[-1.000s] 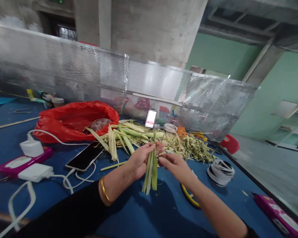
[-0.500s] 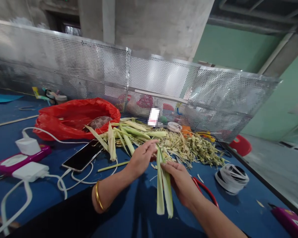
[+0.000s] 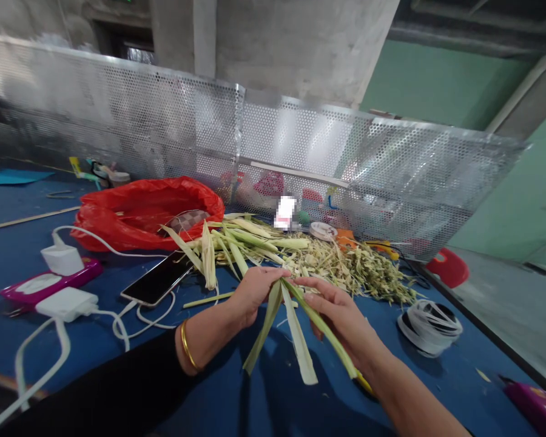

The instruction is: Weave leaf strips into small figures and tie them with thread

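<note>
Over blue tbl (image 3: 473, 352), both hands (image 3: 257, 291) (image 3: 339, 306) hold fanned-out grn leaf strips (image 3: 299, 340).

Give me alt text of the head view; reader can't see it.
The left hand pinches the tops of leaf strips, which fan down over a blue table, while the right hand touches the rightmost. Behind the hands lies a plant heap; a red bag and a phone are to the left, a white coil to the right.

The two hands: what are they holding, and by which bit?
Leafy strips, by the gathered top end in the left grip; lower ends fan out. The right grip touches them too.
</note>
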Action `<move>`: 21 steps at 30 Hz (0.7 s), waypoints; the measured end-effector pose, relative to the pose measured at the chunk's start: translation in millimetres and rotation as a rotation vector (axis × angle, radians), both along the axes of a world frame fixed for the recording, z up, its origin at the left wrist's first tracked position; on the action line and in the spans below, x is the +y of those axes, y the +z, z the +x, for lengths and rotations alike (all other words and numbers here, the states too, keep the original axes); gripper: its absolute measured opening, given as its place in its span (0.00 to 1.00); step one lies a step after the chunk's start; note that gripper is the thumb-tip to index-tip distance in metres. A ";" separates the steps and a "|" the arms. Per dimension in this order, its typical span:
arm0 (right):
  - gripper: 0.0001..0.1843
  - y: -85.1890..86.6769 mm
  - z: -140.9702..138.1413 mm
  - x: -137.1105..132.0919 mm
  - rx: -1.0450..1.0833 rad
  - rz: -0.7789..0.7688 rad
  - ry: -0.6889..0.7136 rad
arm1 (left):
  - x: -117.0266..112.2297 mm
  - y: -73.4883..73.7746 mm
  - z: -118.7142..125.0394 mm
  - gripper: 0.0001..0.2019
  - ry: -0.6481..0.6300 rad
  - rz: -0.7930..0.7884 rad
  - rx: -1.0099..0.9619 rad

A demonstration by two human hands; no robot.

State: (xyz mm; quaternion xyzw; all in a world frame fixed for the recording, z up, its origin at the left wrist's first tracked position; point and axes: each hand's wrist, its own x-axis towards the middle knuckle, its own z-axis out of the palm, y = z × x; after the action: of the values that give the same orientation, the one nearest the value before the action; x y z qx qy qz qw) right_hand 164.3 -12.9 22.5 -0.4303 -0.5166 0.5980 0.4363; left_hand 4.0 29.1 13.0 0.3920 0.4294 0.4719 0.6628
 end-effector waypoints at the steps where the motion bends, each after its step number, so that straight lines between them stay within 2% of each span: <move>1: 0.20 0.7 1.9 1.2 0.030 0.013 -0.004 | -1.0 0.5 0.3 0.10 -0.004 -0.008 0.003; 4: 0.13 1.3 7.2 5.2 0.142 0.015 0.006 | -3.6 0.6 1.6 0.10 -0.044 -0.052 0.012; 7: 0.11 2.7 11.0 8.4 0.323 -0.023 -0.018 | -5.8 -0.9 3.0 0.10 -0.119 -0.090 0.016; 10: 0.11 5.8 12.9 9.7 0.451 0.007 -0.081 | -9.7 -0.6 3.6 0.13 -0.235 -0.172 0.000; 13: 0.17 6.7 12.7 10.6 0.441 0.039 -0.112 | -16.4 4.1 2.9 0.16 -0.391 -0.211 -0.002; 16: 0.19 1.3 11.3 13.6 0.394 -0.022 -0.151 | -22.9 9.7 1.8 0.11 -0.493 -0.189 0.048; 19: 0.17 -7.8 10.1 18.9 0.320 -0.149 -0.179 | -23.6 9.0 2.7 0.08 -0.563 -0.240 0.059; 21: 0.18 -12.5 9.5 22.0 0.249 -0.199 -0.207 | -20.5 4.7 4.8 0.08 -0.534 -0.292 0.011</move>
State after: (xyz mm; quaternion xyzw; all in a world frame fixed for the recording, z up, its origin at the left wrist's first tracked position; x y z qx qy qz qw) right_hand 173.8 9.1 10.0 -0.4447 -0.3499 0.6468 0.5113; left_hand 8.8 8.5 17.7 0.3940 0.3782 0.2120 0.8104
